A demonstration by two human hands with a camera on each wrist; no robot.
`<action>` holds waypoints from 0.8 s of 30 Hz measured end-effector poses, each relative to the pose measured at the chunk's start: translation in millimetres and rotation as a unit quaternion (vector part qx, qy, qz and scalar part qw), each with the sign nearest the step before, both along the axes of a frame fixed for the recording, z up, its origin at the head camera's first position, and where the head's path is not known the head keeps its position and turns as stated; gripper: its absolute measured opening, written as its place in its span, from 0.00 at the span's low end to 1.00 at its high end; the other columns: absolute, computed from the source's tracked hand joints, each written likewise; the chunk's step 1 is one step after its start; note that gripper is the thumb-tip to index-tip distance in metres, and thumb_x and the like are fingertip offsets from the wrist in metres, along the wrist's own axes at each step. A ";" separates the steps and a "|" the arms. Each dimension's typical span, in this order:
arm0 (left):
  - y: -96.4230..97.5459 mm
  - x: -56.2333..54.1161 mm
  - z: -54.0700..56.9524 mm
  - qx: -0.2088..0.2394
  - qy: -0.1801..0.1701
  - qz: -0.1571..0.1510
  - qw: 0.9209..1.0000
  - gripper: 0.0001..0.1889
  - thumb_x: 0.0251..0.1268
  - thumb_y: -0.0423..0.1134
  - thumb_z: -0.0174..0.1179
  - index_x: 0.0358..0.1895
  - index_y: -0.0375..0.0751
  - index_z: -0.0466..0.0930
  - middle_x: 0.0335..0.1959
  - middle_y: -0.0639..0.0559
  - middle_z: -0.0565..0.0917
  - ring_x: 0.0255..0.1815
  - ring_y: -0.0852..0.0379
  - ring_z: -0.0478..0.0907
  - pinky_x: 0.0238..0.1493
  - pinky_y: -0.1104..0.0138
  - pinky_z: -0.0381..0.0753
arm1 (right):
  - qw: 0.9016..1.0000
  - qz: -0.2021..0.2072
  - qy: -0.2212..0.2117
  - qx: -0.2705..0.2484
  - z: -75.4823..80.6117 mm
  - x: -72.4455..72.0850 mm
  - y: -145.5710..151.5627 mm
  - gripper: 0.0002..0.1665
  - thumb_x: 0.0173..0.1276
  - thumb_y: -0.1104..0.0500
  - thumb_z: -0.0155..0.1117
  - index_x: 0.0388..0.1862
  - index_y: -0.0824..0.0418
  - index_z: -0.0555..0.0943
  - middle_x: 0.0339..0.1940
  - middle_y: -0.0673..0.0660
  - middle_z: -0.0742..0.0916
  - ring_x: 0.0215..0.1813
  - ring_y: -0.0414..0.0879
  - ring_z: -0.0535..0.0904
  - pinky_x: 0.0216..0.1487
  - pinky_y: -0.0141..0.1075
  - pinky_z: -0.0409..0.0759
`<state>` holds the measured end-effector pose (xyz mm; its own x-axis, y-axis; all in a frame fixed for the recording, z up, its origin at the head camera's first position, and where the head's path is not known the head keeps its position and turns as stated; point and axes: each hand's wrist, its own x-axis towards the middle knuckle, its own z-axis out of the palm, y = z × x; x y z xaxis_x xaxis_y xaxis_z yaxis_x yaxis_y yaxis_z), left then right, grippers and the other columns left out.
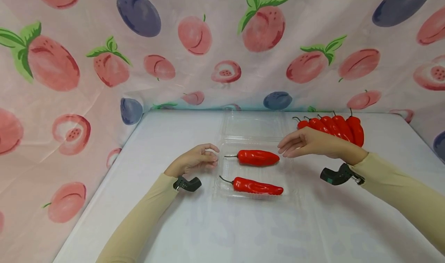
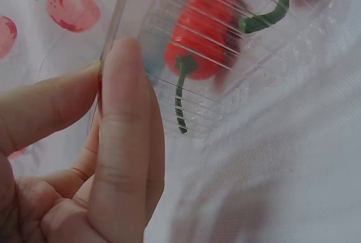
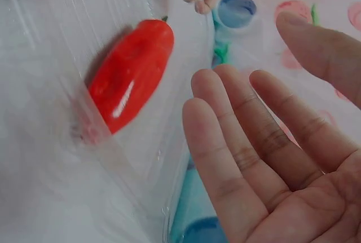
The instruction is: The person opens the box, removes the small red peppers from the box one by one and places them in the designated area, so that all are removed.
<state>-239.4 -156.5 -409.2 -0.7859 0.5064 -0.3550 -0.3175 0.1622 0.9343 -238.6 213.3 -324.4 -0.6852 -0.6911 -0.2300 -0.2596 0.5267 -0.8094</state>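
A clear plastic clamshell box [image 1: 255, 172] lies with its lid [image 1: 255, 124] folded back. Two red chili peppers rest in it: one pepper [image 1: 258, 157] toward the hinge, another pepper [image 1: 258, 185] along the near side, stems pointing left. At the box's left side, my left hand [image 1: 196, 158] pinches the rim between thumb and fingers, plain in the left wrist view near the pepper stem [image 2: 180, 102]. My right hand [image 1: 309, 142] is over the box's right edge, close to the far pepper's tip. Its fingers [image 3: 211, 153] are loosely extended and hold nothing.
Several red peppers [image 1: 333, 128] lie in a row at the back right, partly behind my right hand. A white cloth [image 1: 174, 232] covers the table. Fruit-printed sheeting [image 1: 222, 35] hangs along the back and left. Each wrist carries a dark camera mount [image 1: 189, 184].
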 end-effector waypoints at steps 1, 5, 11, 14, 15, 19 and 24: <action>0.2 -0.1 0.4 -0.002 0.001 0.000 1.000 0.16 0.66 0.25 0.50 0.56 0.30 0.62 0.26 0.57 0.80 0.28 0.66 0.80 0.34 0.76 0.83 | 1.000 0.001 -0.002 0.001 -0.6 -0.1 -2.5 0.24 0.62 0.57 0.65 0.55 0.67 0.76 0.50 0.68 0.83 0.47 0.44 0.84 0.49 0.34 0.83; 0.4 -0.9 1.2 -0.001 0.000 0.000 1.000 0.16 0.66 0.25 0.50 0.56 0.30 0.62 0.26 0.57 0.80 0.28 0.66 0.80 0.34 0.76 0.83 | 1.000 0.009 -0.006 0.005 -2.1 0.0 -12.5 0.24 0.62 0.57 0.66 0.55 0.68 0.76 0.49 0.67 0.84 0.48 0.47 0.84 0.49 0.34 0.84; -0.2 -2.5 0.2 0.004 0.000 -0.008 1.000 0.19 0.66 0.25 0.49 0.58 0.27 0.60 0.27 0.57 0.79 0.28 0.66 0.80 0.33 0.76 0.83 | 0.999 0.024 -0.027 0.013 -6.6 -0.9 -28.0 0.25 0.62 0.57 0.66 0.55 0.68 0.76 0.49 0.66 0.85 0.49 0.50 0.83 0.50 0.36 0.83; -0.2 -3.0 -0.4 0.003 0.000 -0.008 1.000 0.18 0.66 0.25 0.49 0.57 0.28 0.60 0.27 0.57 0.79 0.28 0.66 0.80 0.33 0.76 0.83 | 0.999 0.037 -0.033 0.018 -10.1 -1.7 -35.2 0.24 0.62 0.57 0.65 0.55 0.68 0.77 0.49 0.65 0.85 0.50 0.50 0.83 0.51 0.37 0.83; -0.2 -3.1 -0.6 0.002 -0.001 -0.007 1.000 0.17 0.66 0.25 0.50 0.57 0.29 0.61 0.27 0.57 0.79 0.28 0.66 0.80 0.33 0.76 0.83 | 0.998 0.041 -0.034 0.020 -11.5 -2.0 -37.4 0.24 0.62 0.57 0.65 0.54 0.68 0.77 0.49 0.65 0.85 0.51 0.50 0.83 0.51 0.37 0.83; -0.2 -3.0 -1.0 -0.001 -0.001 -0.005 1.000 0.18 0.66 0.25 0.50 0.57 0.28 0.61 0.27 0.57 0.80 0.28 0.66 0.80 0.33 0.76 0.83 | 0.997 0.058 -0.040 0.023 -16.4 -3.0 -46.4 0.23 0.62 0.58 0.65 0.54 0.68 0.77 0.49 0.64 0.85 0.51 0.49 0.82 0.52 0.37 0.82; -0.1 -2.0 -0.8 0.000 -0.002 -0.004 1.000 0.18 0.66 0.25 0.50 0.58 0.27 0.60 0.27 0.57 0.80 0.28 0.66 0.80 0.33 0.76 0.83 | 0.995 0.074 -0.053 0.032 -23.0 -3.9 -56.8 0.22 0.62 0.60 0.65 0.54 0.68 0.78 0.48 0.65 0.85 0.49 0.47 0.83 0.53 0.37 0.82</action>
